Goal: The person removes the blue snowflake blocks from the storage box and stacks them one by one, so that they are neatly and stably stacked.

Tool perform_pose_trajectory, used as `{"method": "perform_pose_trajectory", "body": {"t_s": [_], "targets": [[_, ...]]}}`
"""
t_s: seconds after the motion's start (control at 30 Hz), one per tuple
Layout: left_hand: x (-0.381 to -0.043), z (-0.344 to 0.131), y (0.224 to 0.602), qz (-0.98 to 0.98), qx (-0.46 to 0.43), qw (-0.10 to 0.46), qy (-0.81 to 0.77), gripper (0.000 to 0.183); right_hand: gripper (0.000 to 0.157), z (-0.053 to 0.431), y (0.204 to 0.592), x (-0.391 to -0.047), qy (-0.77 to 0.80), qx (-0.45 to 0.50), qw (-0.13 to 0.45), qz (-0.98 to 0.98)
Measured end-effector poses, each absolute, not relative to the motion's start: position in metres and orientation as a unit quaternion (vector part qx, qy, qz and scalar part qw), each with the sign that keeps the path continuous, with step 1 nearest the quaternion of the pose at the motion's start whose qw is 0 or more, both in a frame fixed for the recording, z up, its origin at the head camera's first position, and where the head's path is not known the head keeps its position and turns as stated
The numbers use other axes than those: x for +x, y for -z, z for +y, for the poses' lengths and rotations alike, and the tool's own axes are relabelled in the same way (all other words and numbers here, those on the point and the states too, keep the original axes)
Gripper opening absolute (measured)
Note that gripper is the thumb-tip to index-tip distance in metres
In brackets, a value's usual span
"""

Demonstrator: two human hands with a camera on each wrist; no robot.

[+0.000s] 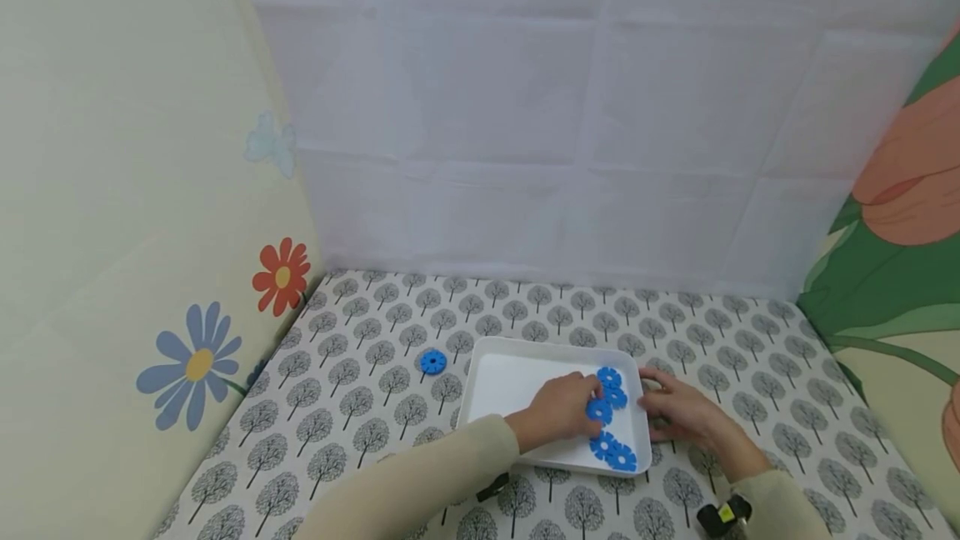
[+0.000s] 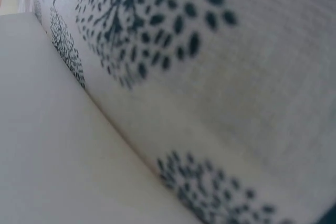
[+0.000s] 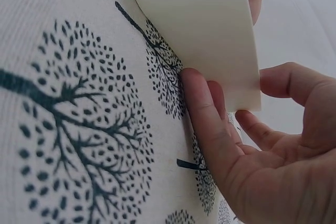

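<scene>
Over the right part of a white tray, my left hand reaches down with bent fingers. Finger and thumb lie at opposite sides of a blue notched disc, pinching it. More blue notched discs, several in all, lie along the tray's right end, some overlapping. My right hand is at the outside of the tray's right wall. In the right wrist view, the right fingers rest loosely against the tray wall and its rim. The left wrist view shows only tray wall and cloth, with the left fingers hidden.
A single blue notched disc lies on the tree-patterned tablecloth, left of the tray. White cloth hangs behind the table, and printed panels with flowers stand on both sides.
</scene>
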State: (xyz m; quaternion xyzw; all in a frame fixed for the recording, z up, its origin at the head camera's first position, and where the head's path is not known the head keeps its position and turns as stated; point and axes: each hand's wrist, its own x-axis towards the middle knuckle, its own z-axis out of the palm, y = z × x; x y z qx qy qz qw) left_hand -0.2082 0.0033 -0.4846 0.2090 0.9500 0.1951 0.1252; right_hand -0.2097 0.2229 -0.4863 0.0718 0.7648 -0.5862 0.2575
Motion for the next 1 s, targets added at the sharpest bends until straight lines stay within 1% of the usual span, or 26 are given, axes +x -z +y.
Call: {"method": "perform_pose_trajectory", "body": {"t_s": [0.27, 0.57, 1.0], "targets": [[-0.2095, 0.0033, 0.4872, 0.952, 0.218, 0.124, -0.173, 0.041, 0.068, 0.2226, 0.4853, -0.2086, 0.587, 0.067, 0.255, 0.766], [-0.2098, 0.0039, 0.4837, 0.953, 0.249, 0.115, -0.125, 0.043, 0.068, 0.2225, 0.4842, -0.2075, 0.579, 0.065, 0.255, 0.772], [-0.2081, 0.0035, 0.4796, 0.954, 0.255, 0.118, -0.108, 0.047, 0.067, 0.2203, 0.4836, -0.2064, 0.571, 0.072, 0.245, 0.780]]}}
